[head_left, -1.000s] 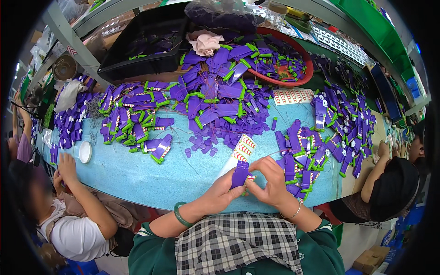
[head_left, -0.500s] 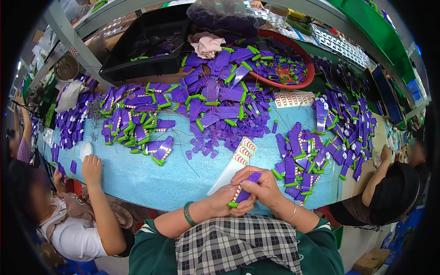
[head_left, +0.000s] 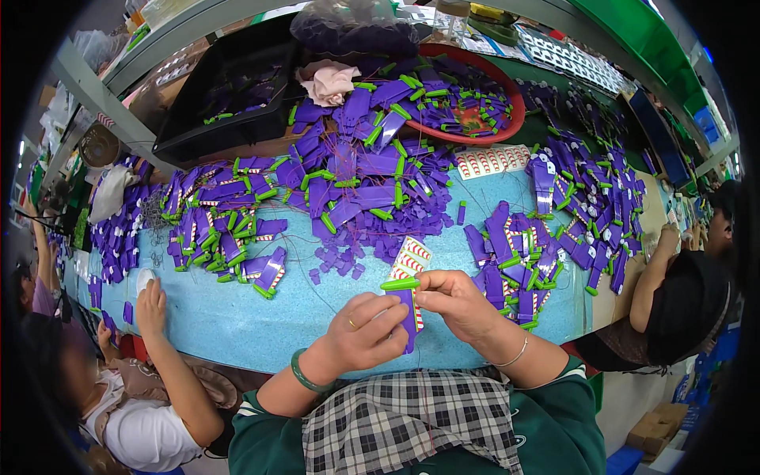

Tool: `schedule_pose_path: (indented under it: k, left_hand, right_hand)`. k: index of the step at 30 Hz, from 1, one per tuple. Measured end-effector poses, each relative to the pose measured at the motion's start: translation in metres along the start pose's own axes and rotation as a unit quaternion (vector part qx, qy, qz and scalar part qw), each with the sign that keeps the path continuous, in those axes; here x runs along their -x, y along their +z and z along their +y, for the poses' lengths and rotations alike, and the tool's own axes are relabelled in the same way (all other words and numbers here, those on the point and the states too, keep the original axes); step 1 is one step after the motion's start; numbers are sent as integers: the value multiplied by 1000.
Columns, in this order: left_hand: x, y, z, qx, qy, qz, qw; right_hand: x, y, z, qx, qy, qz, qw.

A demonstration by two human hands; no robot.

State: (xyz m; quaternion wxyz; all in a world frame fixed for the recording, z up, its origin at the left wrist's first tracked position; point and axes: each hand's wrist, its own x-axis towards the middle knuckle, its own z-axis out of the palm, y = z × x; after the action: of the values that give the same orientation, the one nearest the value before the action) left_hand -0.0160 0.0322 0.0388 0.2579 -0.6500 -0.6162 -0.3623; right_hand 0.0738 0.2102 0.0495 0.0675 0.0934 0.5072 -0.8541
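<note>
Purple, flat plastic piece [head_left: 406, 298] with a green end bar [head_left: 399, 284] sits at 6 o'clock from the white, red-striped paper sticker sheet [head_left: 412, 255]; left hand [head_left: 366, 331] clasps its body, right hand [head_left: 457, 305] pinches the bar.

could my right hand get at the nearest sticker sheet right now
Probably yes: the sticker sheet lies close by, its far end uncovered, though the right hand is busy with the purple piece.

bright, even light across the blue tabletop [head_left: 237, 317], with fisheye bending and darkness toward the rim
</note>
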Motion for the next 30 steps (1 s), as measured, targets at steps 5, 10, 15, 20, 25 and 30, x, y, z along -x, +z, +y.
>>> schedule_pose_path:
  k: [5,10,15,20,25,30]
  left_hand:
    - [5,5,1,45,43,6,998]
    - [5,7,4,80,58,35,994]
    - [6,0,7,59,50,19,997]
    - [5,-1,4,57,-15,3,998]
    - [-1,14,-5,181,-226,32,957]
    - [-45,33,-23,293,-295,-78,906]
  right_hand:
    - [-1,0,2,6,15,-2,1000]
    - [-5,-3,16,-30,54,-19,998]
    - [11,7,23,-63,124,-22,990]
    - [32,-6,21,-53,132,-130,981]
    - [23,-17,16,186,-129,50,973]
    - [14,-31,26,212,-203,126,948]
